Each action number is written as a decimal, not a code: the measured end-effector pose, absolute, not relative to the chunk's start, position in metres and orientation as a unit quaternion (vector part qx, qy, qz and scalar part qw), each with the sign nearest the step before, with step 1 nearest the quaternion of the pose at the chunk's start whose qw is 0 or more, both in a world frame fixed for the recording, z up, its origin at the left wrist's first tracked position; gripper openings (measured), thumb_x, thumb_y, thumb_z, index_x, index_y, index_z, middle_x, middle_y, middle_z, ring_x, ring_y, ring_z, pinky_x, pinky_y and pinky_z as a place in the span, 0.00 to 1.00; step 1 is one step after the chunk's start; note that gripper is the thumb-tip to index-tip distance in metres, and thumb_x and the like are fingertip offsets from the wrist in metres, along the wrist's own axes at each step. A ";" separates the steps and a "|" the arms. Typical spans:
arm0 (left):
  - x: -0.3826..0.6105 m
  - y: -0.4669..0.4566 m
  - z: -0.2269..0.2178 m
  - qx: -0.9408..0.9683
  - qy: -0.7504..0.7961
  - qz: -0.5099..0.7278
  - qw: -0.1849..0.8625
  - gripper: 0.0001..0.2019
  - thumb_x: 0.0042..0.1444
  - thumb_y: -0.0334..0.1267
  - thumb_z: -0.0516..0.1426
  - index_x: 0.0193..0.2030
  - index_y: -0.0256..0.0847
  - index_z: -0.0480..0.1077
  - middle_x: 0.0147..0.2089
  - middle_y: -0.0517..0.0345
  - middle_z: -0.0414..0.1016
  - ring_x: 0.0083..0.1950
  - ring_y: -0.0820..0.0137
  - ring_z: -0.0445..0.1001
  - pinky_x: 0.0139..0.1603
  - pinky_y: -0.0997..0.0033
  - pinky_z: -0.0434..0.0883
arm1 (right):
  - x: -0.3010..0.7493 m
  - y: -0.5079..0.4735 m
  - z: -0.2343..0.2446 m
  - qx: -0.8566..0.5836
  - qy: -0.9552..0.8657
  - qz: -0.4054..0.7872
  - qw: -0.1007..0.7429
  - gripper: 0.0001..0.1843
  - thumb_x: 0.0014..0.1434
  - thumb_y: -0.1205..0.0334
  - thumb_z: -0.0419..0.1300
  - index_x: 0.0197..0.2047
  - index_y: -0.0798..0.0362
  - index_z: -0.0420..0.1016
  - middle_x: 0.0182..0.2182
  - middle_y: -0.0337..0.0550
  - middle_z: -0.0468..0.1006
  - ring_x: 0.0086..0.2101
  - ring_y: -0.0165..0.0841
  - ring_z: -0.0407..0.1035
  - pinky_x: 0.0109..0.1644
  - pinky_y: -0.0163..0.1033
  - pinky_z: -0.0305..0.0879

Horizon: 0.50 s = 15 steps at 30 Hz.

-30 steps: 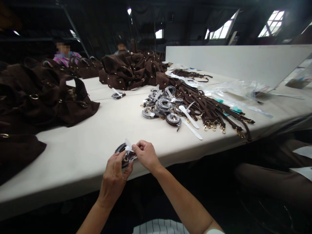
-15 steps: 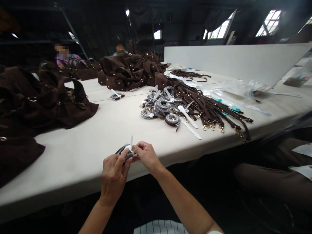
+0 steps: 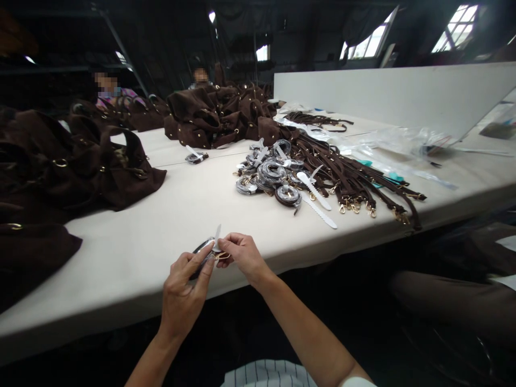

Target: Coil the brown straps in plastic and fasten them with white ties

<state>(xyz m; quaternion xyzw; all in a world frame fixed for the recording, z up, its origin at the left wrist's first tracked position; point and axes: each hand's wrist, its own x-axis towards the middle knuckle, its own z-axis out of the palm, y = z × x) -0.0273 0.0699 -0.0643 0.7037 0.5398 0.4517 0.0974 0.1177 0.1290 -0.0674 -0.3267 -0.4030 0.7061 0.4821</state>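
"one round, dark brown strap coil in clear plastic (image 3: 200,252) is being handled. where exactly?"

"at the near edge of the long cream-white table (image 3: 133,242), between the two hands. i can't tell whether it touches the surface."

"and the hands?"

"the left hand (image 3: 183,290) grips the coil between thumb and fingers. the right hand (image 3: 242,257) is closed, thumb and forefinger pinching the thin white plastic tie with a toothed edge (image 3: 218,235) near its base."

"how far along is it?"

"this one looks nearly done, i'd judge: wound, covered, tie in place. whether the tie is locked is hidden by the fingers. farther off lies a heap of grey-brown, plastic-covered coils (image 3: 271,173), with one lone tied coil (image 3: 196,157) well apart on its left. plenty seems left: the long, loose brown straps with gold clasps (image 3: 346,180) lie unwound, and loose white toothed ties (image 3: 320,215) rest beside the heap."

"which way does the held coil point?"

"it's tilted, its long axis running from lower left to upper right. the tie's free end sticks up, leaning slightly right, and a small gold metal clasp (image 3: 222,256) juts toward the right hand."
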 end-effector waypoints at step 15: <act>-0.029 0.076 -0.053 0.541 0.680 0.433 0.241 0.31 0.54 0.63 0.56 0.58 0.46 0.72 0.41 0.54 0.79 0.42 0.58 0.76 0.54 0.53 0.71 | 0.118 0.127 -0.070 -0.321 -0.379 0.672 0.550 0.17 0.49 0.49 0.69 0.30 0.56 0.77 0.26 0.38 0.73 0.28 0.27 0.65 0.34 0.33 0.65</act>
